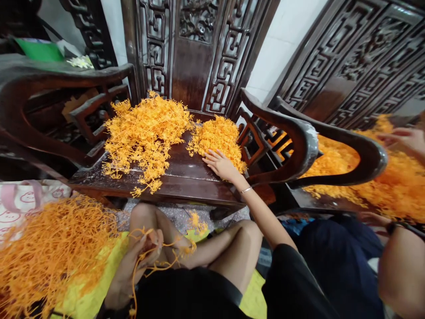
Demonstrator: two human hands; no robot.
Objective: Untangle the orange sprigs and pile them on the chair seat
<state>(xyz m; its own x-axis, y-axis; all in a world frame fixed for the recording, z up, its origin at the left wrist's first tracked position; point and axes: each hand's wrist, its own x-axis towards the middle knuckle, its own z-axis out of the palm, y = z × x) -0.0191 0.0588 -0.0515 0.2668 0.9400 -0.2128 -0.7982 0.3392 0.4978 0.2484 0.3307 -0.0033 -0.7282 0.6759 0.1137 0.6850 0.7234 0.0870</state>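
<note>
Two heaps of small orange plastic flower pieces lie on the dark carved wooden chair seat (186, 177), a larger heap (146, 128) to the left and a smaller heap (217, 139) to the right. The person's right hand (221, 165) rests flat and open at the near edge of the smaller heap, fingers spread on the pieces, gripping nothing. The left hand (142, 257), low by the knee, is closed around a few long orange stems (159, 261). A mass of loose orange stems (49, 257) lies just beside it. Picking cleanly here likely calls for pinching one piece from the heap's edge. A co-worker's hand (403, 139) reaches over another orange heap (381, 186) at right.
</note>
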